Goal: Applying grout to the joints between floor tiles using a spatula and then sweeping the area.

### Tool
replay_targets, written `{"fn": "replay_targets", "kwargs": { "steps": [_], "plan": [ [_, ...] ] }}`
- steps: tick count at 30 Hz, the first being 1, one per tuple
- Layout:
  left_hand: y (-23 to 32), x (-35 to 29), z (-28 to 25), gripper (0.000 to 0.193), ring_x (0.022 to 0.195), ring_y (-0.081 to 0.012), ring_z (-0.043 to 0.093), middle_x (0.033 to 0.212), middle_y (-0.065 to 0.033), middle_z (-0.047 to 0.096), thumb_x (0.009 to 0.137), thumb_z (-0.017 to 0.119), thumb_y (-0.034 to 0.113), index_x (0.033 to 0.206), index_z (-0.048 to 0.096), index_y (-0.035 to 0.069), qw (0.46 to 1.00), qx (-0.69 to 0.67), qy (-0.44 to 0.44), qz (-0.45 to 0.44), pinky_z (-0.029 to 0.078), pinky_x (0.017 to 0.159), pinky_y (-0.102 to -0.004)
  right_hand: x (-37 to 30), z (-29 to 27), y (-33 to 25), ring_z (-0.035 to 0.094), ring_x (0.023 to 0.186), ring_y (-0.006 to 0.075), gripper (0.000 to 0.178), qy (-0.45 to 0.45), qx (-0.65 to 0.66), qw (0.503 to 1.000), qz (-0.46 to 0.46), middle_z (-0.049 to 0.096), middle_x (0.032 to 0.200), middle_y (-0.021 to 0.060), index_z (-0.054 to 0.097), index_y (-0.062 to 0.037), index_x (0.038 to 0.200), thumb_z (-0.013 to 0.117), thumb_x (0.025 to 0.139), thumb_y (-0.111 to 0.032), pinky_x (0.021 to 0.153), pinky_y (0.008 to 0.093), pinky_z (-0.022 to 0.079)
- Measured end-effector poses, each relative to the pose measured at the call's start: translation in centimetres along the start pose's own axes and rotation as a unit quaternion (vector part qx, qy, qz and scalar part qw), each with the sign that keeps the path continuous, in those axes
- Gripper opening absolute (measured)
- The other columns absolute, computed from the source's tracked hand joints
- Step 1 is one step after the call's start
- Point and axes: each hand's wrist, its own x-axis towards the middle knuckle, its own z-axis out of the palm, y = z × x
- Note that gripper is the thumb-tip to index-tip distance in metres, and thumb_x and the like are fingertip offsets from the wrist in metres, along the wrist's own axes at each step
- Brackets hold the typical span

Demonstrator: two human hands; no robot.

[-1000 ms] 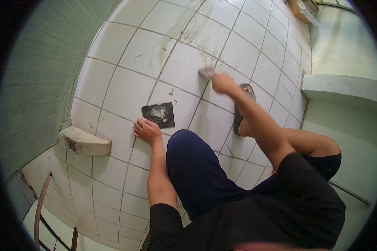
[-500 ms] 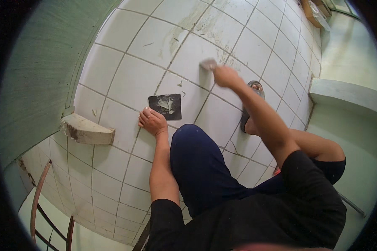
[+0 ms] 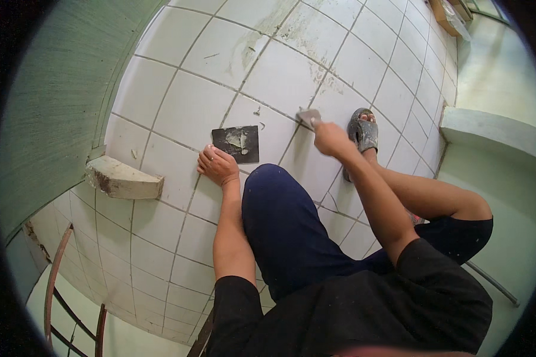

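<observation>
My right hand point(image 3: 333, 140) has fingers clamped on the scraper point(image 3: 309, 116), right of the black plate point(image 3: 252, 146). Left hand point(image 3: 219, 167) at its near-left corner, probably steadying it, can't tell if gripping.

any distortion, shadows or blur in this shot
Head view: fisheye bends the lines between the tiles, and the corners go black; head view, centre: a soft shadow on the tiles near the scraper; head view, lower edge: a pinkish patch, out of focus.
</observation>
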Motion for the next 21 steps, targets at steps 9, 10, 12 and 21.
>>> {"fn": "replay_targets", "kwargs": {
  "steps": [9,10,12,21],
  "plan": [
    [5.7,-0.3,2.1,0.024,0.104,-0.0301,0.059,0.107,-0.0092,0.064,0.102,0.045,0.025,0.107,0.062,0.009,0.999,-0.034,-0.011,0.014,0.04,0.089,-0.0454,11.6,-14.7,8.5,0.065,0.06,0.0244,0.055,-0.041,0.048,0.989,0.135,0.07,0.079,0.0177,0.053,-0.0026,0.139,0.049,0.085,-0.007,0.049,0.038,0.05],
    [2.0,-0.3,1.7,0.024,0.104,-0.03,0.059,0.107,-0.0092,0.064,0.102,0.045,0.025,0.107,0.062,0.009,1.0,-0.002,0.001,0.011,0.04,0.089,-0.0453,9.7,-11.9,4.5,0.068,0.069,0.0292,0.052,-0.044,0.092,0.992,0.079,0.071,0.089,0.0215,0.053,-0.0003,0.138,0.048,0.086,-0.007,0.058,0.0412,0.053],
    [-1.7,-0.3,0.3,0.023,0.104,-0.03,0.059,0.107,-0.0092,0.064,0.102,0.045,0.025,0.107,0.062,0.009,0.999,0.033,0.012,0.001,0.04,0.088,-0.0453,3.9,-6.2,-0.2,0.07,0.089,0.0379,0.051,-0.042,0.1,0.994,-0.004,0.069,0.108,0.0278,0.05,-0.0002,0.139,0.045,0.088,-0.005,0.076,0.0465,0.056],
    [4.9,0.4,1.6,0.02,0.101,-0.03,0.058,0.105,-0.0084,0.063,0.099,0.047,0.023,0.108,0.059,0.01,0.999,-0.034,0.014,0.021,0.039,0.087,-0.045,13.4,-16.3,5.1,0.056,0.051,0.0234,0.02,0.02,0.079,0.995,0.054,0.059,0.065,0.0155,0.062,0.0092,0.089,0.045,0.084,0.0,0.042,0.0426,0.042]
  ]
}}
